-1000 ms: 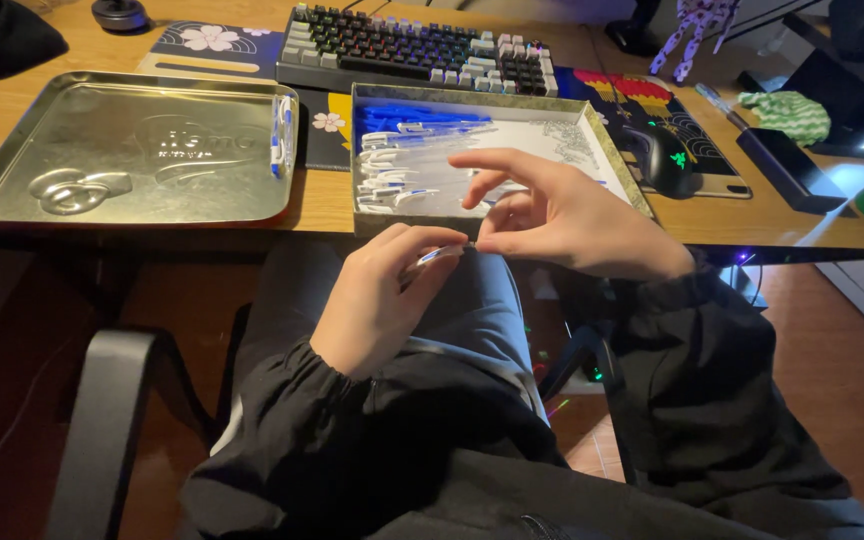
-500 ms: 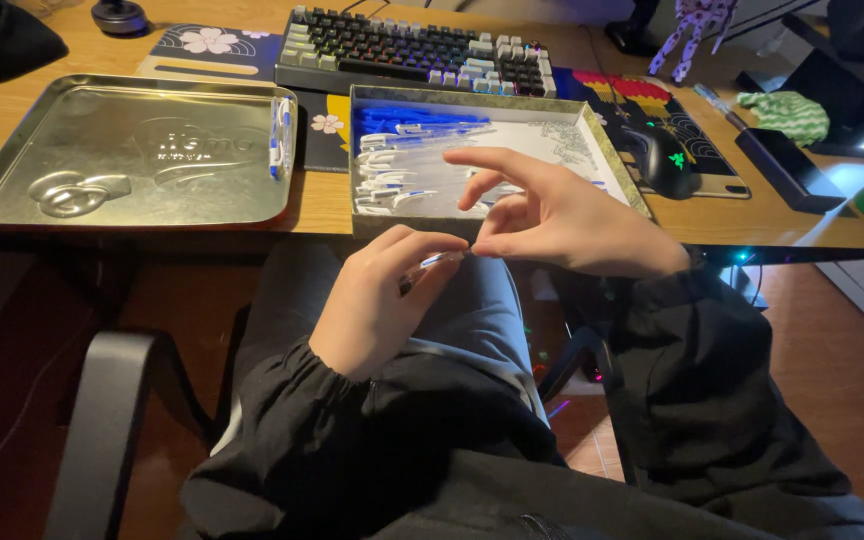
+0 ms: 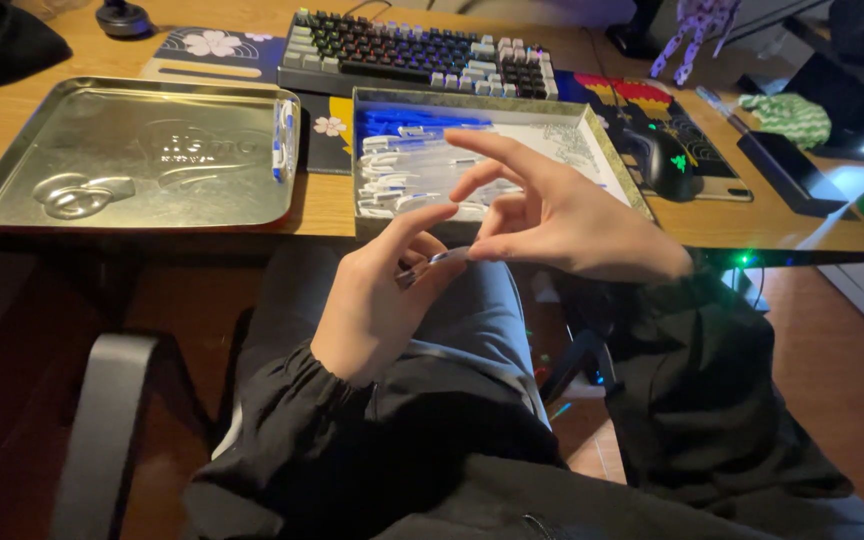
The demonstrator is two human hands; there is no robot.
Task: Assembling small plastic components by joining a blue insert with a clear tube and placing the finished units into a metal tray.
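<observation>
Over my lap, my left hand [image 3: 377, 300] and my right hand [image 3: 562, 215] together pinch a clear plastic pen [image 3: 437, 262] between thumbs and fingertips. My right hand's index and middle fingers are spread upward. Just beyond the hands, at the desk's front edge, sits a metal tin box [image 3: 612, 150] holding several clear pens with blue caps [image 3: 412, 160]. A shallow metal tray lid [image 3: 82, 150] lies to the left, with two blue-and-clear pens [image 3: 283, 140] resting along its right rim.
A mechanical keyboard [image 3: 412, 55] stands behind the box. A black mouse [image 3: 667, 165] rests on a colourful pad at right. A dark flat device [image 3: 787, 170] and green cloth [image 3: 792, 115] lie far right. A chair armrest [image 3: 102, 430] is at lower left.
My hands have stayed over my lap; the right hand's fingers have lifted and spread a little while both keep pinching the pen.
</observation>
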